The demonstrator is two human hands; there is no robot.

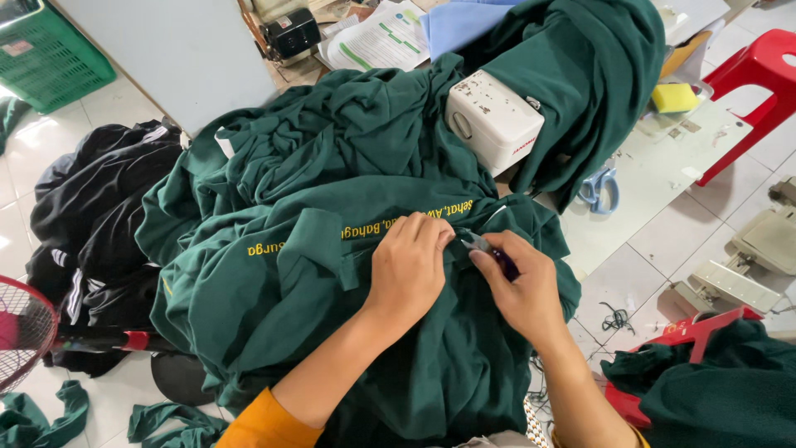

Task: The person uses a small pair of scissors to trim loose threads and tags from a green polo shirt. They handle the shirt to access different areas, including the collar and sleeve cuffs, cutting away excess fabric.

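Green fabric (332,274), dark and bunched up with yellow lettering across it, is piled over the sewing table (663,166) and spilling toward the person. Left hand (408,270) is pinching a fold of it, fingers closed down on the cloth right next to the lettering. Right hand (518,286) is touching the left one's fingertips and is clamped on a small purple-handled tool (489,249) whose metal tip meets the fabric; can't tell exactly what kind of tool. Just behind sits a white sewing machine (493,120), half buried in more green cloth. Blue scissors (599,189) lie on the table to the right, red plastic chair (759,75) beyond, black garments (91,224) heaped left.
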